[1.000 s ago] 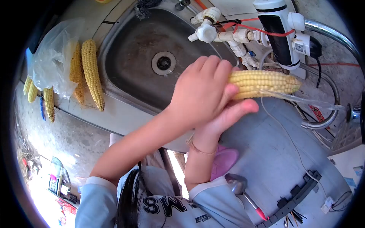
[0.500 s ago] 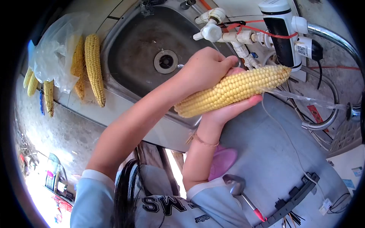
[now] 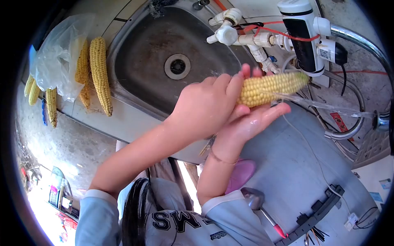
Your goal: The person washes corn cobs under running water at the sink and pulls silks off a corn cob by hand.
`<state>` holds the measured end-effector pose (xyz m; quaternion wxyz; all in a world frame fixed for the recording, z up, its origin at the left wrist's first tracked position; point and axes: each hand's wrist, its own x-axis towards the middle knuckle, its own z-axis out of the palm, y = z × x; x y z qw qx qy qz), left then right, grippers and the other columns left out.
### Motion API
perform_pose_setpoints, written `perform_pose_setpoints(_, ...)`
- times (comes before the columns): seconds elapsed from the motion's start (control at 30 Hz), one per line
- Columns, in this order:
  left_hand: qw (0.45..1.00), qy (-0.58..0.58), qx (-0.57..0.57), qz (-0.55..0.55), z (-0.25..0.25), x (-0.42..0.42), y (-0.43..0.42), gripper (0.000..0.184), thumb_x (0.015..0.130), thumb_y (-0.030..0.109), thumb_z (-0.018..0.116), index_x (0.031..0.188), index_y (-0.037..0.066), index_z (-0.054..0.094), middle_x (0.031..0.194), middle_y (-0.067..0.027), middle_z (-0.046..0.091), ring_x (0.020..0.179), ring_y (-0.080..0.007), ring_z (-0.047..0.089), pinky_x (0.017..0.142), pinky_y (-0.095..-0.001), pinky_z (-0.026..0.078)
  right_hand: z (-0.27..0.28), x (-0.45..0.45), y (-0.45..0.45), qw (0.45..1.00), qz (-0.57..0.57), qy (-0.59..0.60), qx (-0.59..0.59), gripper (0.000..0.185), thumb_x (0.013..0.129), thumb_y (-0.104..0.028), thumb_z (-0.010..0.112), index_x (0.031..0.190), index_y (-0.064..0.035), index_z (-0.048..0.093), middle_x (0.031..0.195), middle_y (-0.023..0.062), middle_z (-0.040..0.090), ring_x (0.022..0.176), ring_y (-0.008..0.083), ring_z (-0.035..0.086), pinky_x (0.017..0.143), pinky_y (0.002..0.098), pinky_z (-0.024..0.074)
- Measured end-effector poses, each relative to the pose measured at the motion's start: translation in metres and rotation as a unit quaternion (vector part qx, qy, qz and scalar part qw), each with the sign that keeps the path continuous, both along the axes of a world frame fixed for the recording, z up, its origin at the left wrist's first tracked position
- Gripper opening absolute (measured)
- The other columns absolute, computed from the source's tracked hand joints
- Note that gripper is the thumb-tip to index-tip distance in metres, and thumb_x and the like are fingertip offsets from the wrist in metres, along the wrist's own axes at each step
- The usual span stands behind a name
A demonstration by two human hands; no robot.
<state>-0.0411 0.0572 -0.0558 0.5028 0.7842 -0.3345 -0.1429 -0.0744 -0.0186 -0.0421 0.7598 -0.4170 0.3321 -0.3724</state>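
A yellow ear of corn [image 3: 271, 88] is held over the right edge of the sink [image 3: 123, 78], its greenish end pointing right. My left hand [image 3: 209, 100] is wrapped over its left part, hiding that end. Palm up beneath it, my right hand [image 3: 256, 119] cradles the ear; its thumb stretches right and some fingertips show behind the kernels. A stream of water [image 3: 324, 105] runs from the metal spout [image 3: 381, 121] at the right onto the corn. Both hands look wet.
Left of the sink lie several more ears of corn [image 3: 100, 76], some partly under a clear plastic bag [image 3: 59, 57]. White pipes [image 3: 246, 39] and a water heater [image 3: 301, 39] stand behind. Below right are a ladle [image 3: 254, 199] and a power strip [image 3: 318, 213].
My left hand has shifted from the corn's upper side to wrap over its left part. The ear has turned, now showing a greenish end, and my right hand's fingertips have come up behind it.
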Motion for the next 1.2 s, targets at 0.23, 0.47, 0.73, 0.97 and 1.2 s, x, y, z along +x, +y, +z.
perform_pose_setpoints(0.23,0.973,0.223,0.059,-0.001,0.0,0.009,-0.004,0.029,0.085,0.027,0.045,0.085,0.0,0.056,0.077,-0.0145,0.059,0.07,-0.0292,0.058,0.06,-0.0385,0.044,0.003,-0.001,0.002,0.996,0.06,0.068,-0.007,0.03,0.083,-0.033,0.049,0.1,-0.0086,0.041,0.082,0.0046,0.047,0.072,0.0134,0.046,0.067,0.0273,0.043)
perform_pose_setpoints(0.47,0.7,0.682,-0.213,0.0,-0.042,0.022,-0.013,0.038,0.087,0.026,0.043,0.062,0.002,0.056,0.055,-0.0017,0.054,0.046,-0.0077,0.048,0.045,-0.0196,0.038,0.006,-0.003,-0.017,0.989,0.071,-0.116,0.055,0.031,0.083,-0.034,0.049,0.1,-0.0099,0.042,0.085,0.0035,0.048,0.075,0.0151,0.048,0.07,0.0306,0.0448)
perform_pose_setpoints(0.73,0.698,0.464,-0.525,0.148,-0.01,-0.023,-0.026,0.058,0.08,0.044,0.056,0.117,0.003,0.036,0.118,-0.0154,0.044,0.101,-0.0226,0.051,0.086,-0.0353,0.042,0.027,0.008,-0.007,0.993,-0.114,-0.018,-0.027,0.024,0.082,-0.03,0.048,0.088,-0.0071,0.046,0.085,0.0032,0.048,0.082,0.0166,0.05,0.076,0.031,0.0437)
perform_pose_setpoints(0.97,0.832,0.145,-0.485,0.227,-0.016,-0.007,-0.047,0.049,0.069,0.018,0.068,0.106,0.002,0.041,0.114,-0.0157,0.045,0.086,-0.0189,0.055,0.076,-0.0309,0.045,0.035,0.017,0.009,0.985,-0.164,0.056,-0.021,0.024,0.081,-0.033,0.043,0.083,-0.0087,0.041,0.078,0.0025,0.042,0.076,0.0148,0.045,0.071,0.0304,0.0405)
perform_pose_setpoints(1.2,0.751,0.498,-0.324,0.288,-0.009,0.009,-0.059,0.029,0.084,0.025,0.057,0.067,0.006,0.044,0.066,-0.0037,0.054,0.057,-0.0098,0.051,0.056,-0.0218,0.043,0.009,0.004,-0.006,0.968,-0.199,0.043,-0.148,0.029,0.077,-0.02,0.049,0.098,-0.0078,0.034,0.074,0.0035,0.043,0.075,0.0144,0.046,0.073,0.0316,0.0413)
